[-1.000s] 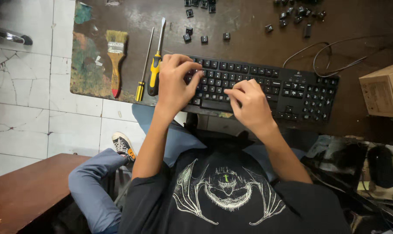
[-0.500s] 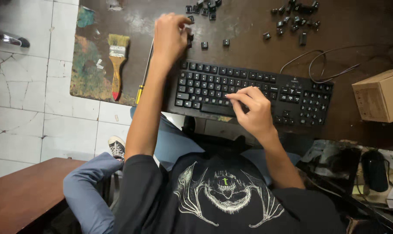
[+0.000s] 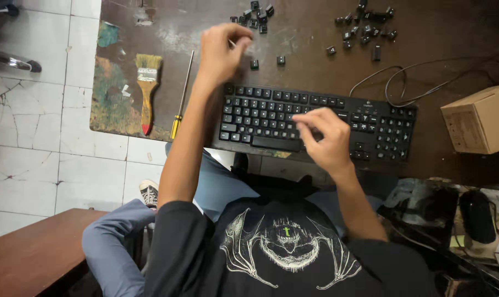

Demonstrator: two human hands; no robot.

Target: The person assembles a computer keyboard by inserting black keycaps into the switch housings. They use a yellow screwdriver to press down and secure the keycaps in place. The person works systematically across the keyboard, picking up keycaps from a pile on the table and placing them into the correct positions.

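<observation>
The left hand [image 3: 221,52] is pinching a thin, hard-to-identify tool near the table's far edge, loose keycaps [image 3: 254,16] lying just beyond its grip. The right hand [image 3: 322,137], holding nothing, is resting fingertips on the keyboard [image 3: 260,118], whose long axis is running along the near edge.

A paintbrush [image 3: 146,91] with a wooden handle lies on the worn table [image 3: 458,33], well to the left of the raised hand. A yellow-handled screwdriver [image 3: 181,99] lies just left of that forearm. A cardboard box [image 3: 478,118] sits far right of the lower hand, a looped black cable [image 3: 403,77] between. A black mouse [image 3: 476,215] rests lower right. A sneaker [image 3: 149,193] shows on the tiled floor [image 3: 35,143].
</observation>
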